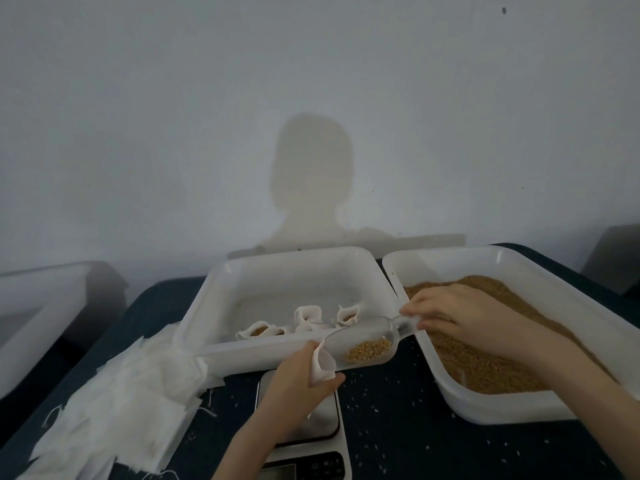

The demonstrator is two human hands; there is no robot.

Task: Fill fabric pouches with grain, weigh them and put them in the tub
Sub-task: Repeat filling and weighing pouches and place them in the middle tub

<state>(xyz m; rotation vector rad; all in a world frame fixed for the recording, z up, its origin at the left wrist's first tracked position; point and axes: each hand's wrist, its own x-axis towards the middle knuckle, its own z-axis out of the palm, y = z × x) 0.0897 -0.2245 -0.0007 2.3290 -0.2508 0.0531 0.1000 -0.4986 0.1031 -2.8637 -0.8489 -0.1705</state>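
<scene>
My left hand (298, 379) holds a small white fabric pouch (322, 364) open just above the kitchen scale (313, 441). My right hand (464, 317) grips the handle of a clear plastic scoop (363, 344) that carries brown grain; the scoop's mouth touches the pouch's opening. The right-hand white tub (519, 408) is full of grain (485, 362). The middle white tub (221, 351) holds several filled pouches (308, 315) along its near side.
A heap of empty white fabric pouches (131, 396) lies at the left on the dark table (398, 427), which is sprinkled with loose grains. Another pale container (38, 317) stands at the far left. A plain wall rises behind the tubs.
</scene>
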